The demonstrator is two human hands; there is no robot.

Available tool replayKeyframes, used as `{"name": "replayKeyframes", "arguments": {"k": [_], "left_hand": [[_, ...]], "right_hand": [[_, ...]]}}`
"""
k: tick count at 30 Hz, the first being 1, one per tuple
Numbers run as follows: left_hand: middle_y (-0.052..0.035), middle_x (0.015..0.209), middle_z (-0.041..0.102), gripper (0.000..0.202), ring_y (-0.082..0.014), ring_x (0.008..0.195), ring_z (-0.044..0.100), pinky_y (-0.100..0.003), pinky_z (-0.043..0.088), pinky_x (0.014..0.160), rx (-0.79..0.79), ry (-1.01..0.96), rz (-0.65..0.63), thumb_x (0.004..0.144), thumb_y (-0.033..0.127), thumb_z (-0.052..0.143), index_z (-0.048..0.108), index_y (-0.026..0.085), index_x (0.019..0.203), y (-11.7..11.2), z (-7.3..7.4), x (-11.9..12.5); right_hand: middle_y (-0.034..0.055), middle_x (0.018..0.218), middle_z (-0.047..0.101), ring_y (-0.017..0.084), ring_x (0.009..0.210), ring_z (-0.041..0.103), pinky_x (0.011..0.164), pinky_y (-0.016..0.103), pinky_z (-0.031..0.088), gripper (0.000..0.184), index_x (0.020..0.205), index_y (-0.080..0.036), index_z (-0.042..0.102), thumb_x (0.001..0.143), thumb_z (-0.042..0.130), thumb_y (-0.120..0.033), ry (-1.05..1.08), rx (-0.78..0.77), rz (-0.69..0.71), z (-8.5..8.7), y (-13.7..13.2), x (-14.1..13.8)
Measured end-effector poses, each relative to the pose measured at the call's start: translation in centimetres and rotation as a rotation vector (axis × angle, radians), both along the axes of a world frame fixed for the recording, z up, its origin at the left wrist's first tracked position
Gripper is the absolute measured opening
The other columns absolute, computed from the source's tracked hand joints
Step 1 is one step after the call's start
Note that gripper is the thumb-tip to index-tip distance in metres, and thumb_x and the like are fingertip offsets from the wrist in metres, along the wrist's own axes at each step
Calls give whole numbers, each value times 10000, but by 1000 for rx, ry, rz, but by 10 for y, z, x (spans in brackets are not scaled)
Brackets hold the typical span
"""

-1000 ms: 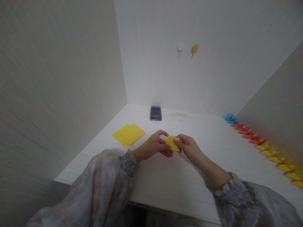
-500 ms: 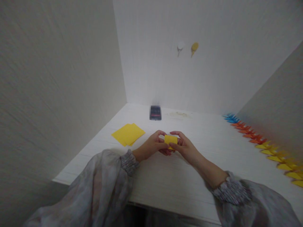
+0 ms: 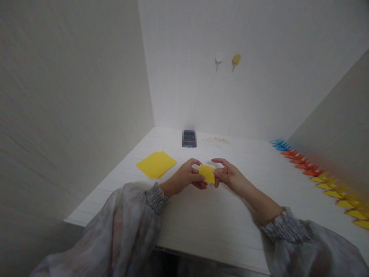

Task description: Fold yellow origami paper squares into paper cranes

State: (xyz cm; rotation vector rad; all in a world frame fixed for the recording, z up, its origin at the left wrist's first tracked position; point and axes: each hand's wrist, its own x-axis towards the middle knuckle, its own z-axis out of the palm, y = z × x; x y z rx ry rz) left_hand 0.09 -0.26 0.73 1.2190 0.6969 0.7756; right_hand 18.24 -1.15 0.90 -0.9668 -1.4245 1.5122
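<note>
A small folded square of yellow paper [image 3: 206, 174] is held up between my hands above the white table. My left hand [image 3: 191, 175] pinches its left side, thumb in front and the other fingers behind. At the right edge, my right hand [image 3: 226, 174] grips the paper between thumb and a finger, while its index finger is stretched out above. Loose yellow paper sheets [image 3: 155, 164] lie overlapping on the table, to the left of my left hand.
Along the right wall runs a row of folded paper pieces in blue [image 3: 281, 145], red-orange [image 3: 301, 160] and yellow [image 3: 343, 198]. A dark, blurred-out object [image 3: 189, 138] sits at the back of the table [image 3: 210, 223]. A white hook [image 3: 219, 58] and a yellow hook [image 3: 236, 59] are on the wall.
My right hand has shifted right, from the paper's lower front to its right edge, and its index finger has lifted away. The paper has tilted slightly; my left hand barely moves.
</note>
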Motion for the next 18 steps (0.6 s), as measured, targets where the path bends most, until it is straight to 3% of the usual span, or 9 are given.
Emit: {"name": "replayKeyframes", "arguments": {"k": [8,18], "left_hand": [[-34,597,631,460,-148,481,606,-253,492,483,-13,-18,18,614,184,652,319,164,932,0,2,0],[-22,594,628,505,-151,475,603,-263,488,486,-29,-4,0,581,187,677,320,165,937,-1,4,-1]], "right_hand": [[-90,525,473,70,446,462,466,213,349,427,953,-185,433,606,670,-259,22,25,-69,0,0,-6],[-26,648,566,111,553,520,515,242,395,431,967,-206,429,602,656,-231,116,12,-11,5,-5,-8]]}}
